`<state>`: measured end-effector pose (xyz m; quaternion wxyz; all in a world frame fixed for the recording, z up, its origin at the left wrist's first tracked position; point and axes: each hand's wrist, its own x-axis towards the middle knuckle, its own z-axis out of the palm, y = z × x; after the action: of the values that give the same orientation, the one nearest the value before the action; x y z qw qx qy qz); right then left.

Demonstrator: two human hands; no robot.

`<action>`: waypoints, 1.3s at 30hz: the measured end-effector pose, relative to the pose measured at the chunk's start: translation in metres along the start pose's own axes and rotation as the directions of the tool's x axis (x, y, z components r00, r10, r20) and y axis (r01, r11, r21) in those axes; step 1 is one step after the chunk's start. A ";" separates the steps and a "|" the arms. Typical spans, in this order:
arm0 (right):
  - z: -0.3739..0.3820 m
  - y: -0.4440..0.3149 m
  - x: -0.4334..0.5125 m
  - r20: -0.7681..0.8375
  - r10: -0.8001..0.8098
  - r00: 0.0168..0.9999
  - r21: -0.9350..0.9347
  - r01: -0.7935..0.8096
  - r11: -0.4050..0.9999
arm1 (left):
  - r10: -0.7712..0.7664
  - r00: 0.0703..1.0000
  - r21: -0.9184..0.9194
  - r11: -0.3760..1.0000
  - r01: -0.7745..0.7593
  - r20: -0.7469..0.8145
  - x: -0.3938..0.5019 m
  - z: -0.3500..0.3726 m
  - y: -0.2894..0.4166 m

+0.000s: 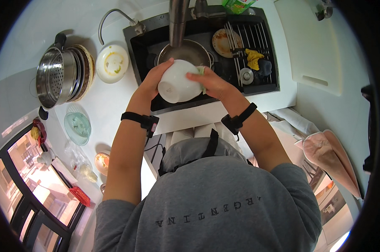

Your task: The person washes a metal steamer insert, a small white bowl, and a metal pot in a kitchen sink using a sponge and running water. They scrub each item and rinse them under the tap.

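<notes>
A white bowl (179, 82) is tilted above the front of the black sink (139, 47), its foot facing me. My left hand (155, 77) grips the bowl's left side. On the opposite side, my right hand (210, 82) presses a light green cloth or sponge (202, 71) to the rim, its thumb on the outer wall. Just behind the bowl, a metal pot (184, 50) stands in the sink beneath the faucet (178, 23). The inside of the bowl is hidden from view.
Right in the sink are a soiled plate (223, 42), a metal rack (251, 31), a yellow cloth (254, 59) and a drain strainer (247, 76). Left on the counter are a stained white plate (112, 64), a steamer pot (52, 78) and a glass bowl (77, 127). A cutting board (312, 47) leans at right.
</notes>
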<state>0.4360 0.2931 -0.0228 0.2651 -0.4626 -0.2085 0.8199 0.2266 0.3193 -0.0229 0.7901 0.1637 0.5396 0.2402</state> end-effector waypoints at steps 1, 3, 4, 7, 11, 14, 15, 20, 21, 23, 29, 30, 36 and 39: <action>-0.003 -0.003 0.000 -0.005 0.006 1.000 0.103 -0.006 0.995 | -0.006 0.999 -0.056 0.998 0.009 0.046 -0.003 -0.001 -0.001; -0.014 -0.011 0.008 -0.020 0.040 0.999 0.283 -0.032 0.959 | 0.022 0.994 -0.198 0.980 -0.001 0.105 -0.010 0.000 -0.005; -0.019 -0.014 0.015 -0.066 0.080 0.995 0.268 -0.060 0.962 | 0.037 0.990 -0.301 0.953 0.006 0.136 -0.015 0.001 -0.009; -0.027 -0.014 0.033 -0.112 0.122 0.986 0.357 -0.074 0.931 | 0.197 0.938 -0.385 0.920 -0.077 0.284 -0.031 0.009 -0.022; -0.011 0.008 0.028 -0.248 -0.140 0.959 0.444 0.241 0.863 | 0.387 0.920 -0.530 0.793 -0.301 0.057 -0.038 0.023 -0.031; 0.021 0.029 0.008 -0.191 -0.540 0.820 0.004 0.551 0.835 | 0.438 0.887 -0.370 0.807 -0.460 -0.148 -0.032 0.031 -0.031; 0.032 0.033 0.005 -0.145 -0.674 0.725 -0.317 0.611 0.725 | 0.408 0.901 -0.312 0.845 -0.435 -0.151 -0.029 0.034 -0.032; 0.056 0.014 0.015 0.296 -0.705 0.644 -0.837 0.531 0.133 | 0.297 0.941 -0.211 0.921 -0.327 -0.163 -0.030 0.040 -0.050; 0.053 0.003 0.022 0.290 -0.581 0.760 -0.875 0.457 0.161 | 0.301 0.943 -0.213 0.921 -0.326 -0.141 -0.032 0.040 -0.054; 0.044 -0.023 0.037 0.241 -0.284 0.928 -0.911 0.317 0.264 | 0.243 0.970 -0.166 0.956 -0.242 -0.017 -0.039 0.029 -0.054; -0.005 -0.048 0.042 0.279 0.014 0.960 -0.188 0.040 0.981 | 0.307 0.951 -0.707 0.681 -0.191 0.039 -0.048 0.019 -0.065; -0.005 -0.039 0.039 0.214 -0.031 0.976 -0.049 0.042 0.998 | 0.250 0.968 -0.812 0.565 -0.147 -0.001 -0.046 0.019 -0.066; 0.042 0.031 0.014 -0.176 -0.786 0.592 -0.543 0.608 0.579 | 0.199 0.973 -0.888 0.417 -0.194 -0.119 -0.029 0.032 -0.051; 0.055 0.039 0.003 0.164 -0.867 0.470 -0.834 0.536 0.133 | 0.215 0.954 -0.675 0.675 -0.299 -0.208 -0.029 0.043 -0.044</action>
<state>0.3776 0.2591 -0.0213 0.4177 -0.5077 -0.6947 0.2918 0.2671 0.2670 -0.0076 0.7198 -0.0864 0.4230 0.5436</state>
